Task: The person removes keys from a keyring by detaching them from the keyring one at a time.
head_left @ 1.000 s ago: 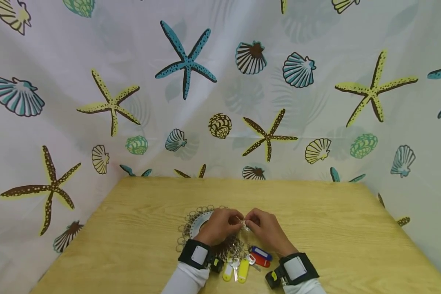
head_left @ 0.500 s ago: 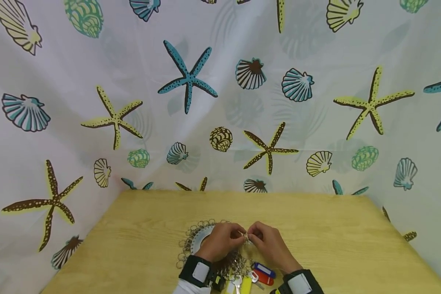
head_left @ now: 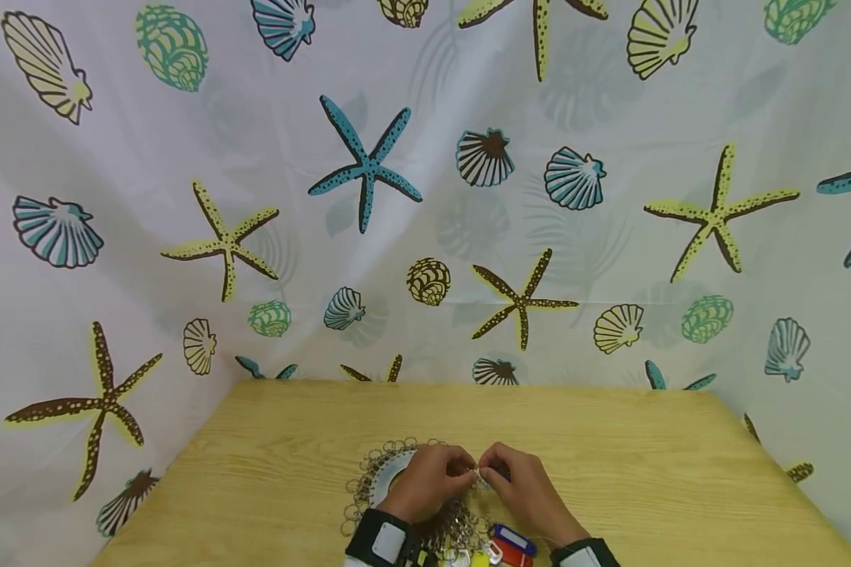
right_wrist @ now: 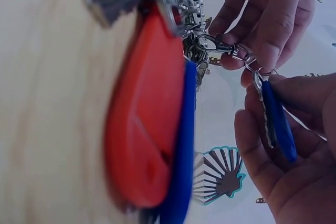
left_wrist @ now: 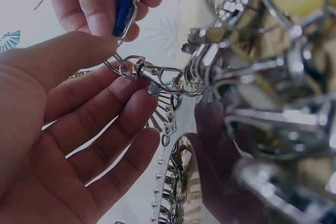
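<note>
My left hand (head_left: 429, 476) pinches a split ring (left_wrist: 112, 65) between thumb and fingertips. The ring joins a silver swivel clasp (left_wrist: 155, 72), which hangs from a cluster of metal rings and clasps. Close against the left fingertips, my right hand (head_left: 521, 479) holds a blue key tag (right_wrist: 281, 124) and a silver key (right_wrist: 261, 95) lying along it. In the right wrist view, the tops of tag and key meet the ring at the left fingertips. Under my left forearm lies a round grey disc (head_left: 381, 479) edged with many small rings, partly covered by that hand.
On the wooden table (head_left: 645, 472), near my wrists, lie a second blue tag (head_left: 514, 539), a red tag (right_wrist: 144, 124) and a yellow tag (head_left: 479, 558). Loose keys are among them. A shell-and-starfish cloth (head_left: 468, 236) hangs behind and along both sides.
The head view has tilted up, so table and hands sit lower in it. Both hands stay together at the ring; dark blue now shows within my right hand.
</note>
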Demonstrator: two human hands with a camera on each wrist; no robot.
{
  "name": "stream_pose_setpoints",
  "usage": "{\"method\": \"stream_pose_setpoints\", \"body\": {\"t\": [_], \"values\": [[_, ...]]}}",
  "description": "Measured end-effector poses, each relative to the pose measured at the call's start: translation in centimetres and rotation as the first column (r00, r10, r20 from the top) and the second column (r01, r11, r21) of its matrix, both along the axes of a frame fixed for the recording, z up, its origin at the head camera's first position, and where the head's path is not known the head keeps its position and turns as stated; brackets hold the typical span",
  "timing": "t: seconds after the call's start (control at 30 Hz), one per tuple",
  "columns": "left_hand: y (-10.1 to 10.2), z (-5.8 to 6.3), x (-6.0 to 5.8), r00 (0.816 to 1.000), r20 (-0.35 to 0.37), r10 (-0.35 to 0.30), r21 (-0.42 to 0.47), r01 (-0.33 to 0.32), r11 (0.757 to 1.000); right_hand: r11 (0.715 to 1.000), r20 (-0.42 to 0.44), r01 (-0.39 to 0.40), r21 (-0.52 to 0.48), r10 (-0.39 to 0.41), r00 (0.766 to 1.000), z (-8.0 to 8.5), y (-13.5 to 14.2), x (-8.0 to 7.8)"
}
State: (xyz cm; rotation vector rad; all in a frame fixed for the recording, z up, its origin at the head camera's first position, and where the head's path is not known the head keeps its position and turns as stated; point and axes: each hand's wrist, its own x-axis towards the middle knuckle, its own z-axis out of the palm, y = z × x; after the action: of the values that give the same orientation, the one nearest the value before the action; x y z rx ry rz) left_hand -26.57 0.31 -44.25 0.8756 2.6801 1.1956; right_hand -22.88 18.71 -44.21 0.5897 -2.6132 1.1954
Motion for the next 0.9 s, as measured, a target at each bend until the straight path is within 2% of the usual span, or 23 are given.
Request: {"method": "stream_pose_setpoints", "body": {"t": [0.27, 0.53, 0.73, 0.9], "values": [[0.25, 0.08, 0.13, 0.998, -0.061, -0.015, -0.022, 0.014, 1.000, 0.998, -0.005, 0.063, 0.025, -0.063, 0.998, 0.32, 0.03, 0.19], [-0.02, 0.13, 0.14, 0.997, -0.074, -0.022, -0.020, 0.021, 1.000, 0.996, -0.020, 0.083, 0.018, -0.083, 0.996, 0.14, -0.31, 0.01], [-0.06, 0.35, 0.12, 0.997, -0.074, -0.033, -0.011, 0.032, 0.999, 0.991, -0.019, 0.131, 0.021, -0.131, 0.991, 0.38, -0.46, -0.14], [-0.04, 0.37, 0.14, 0.996, -0.082, -0.019, -0.015, 0.018, 1.000, 0.990, 0.000, 0.143, 0.015, -0.143, 0.990, 0.58, -0.52, -0.11]]}}
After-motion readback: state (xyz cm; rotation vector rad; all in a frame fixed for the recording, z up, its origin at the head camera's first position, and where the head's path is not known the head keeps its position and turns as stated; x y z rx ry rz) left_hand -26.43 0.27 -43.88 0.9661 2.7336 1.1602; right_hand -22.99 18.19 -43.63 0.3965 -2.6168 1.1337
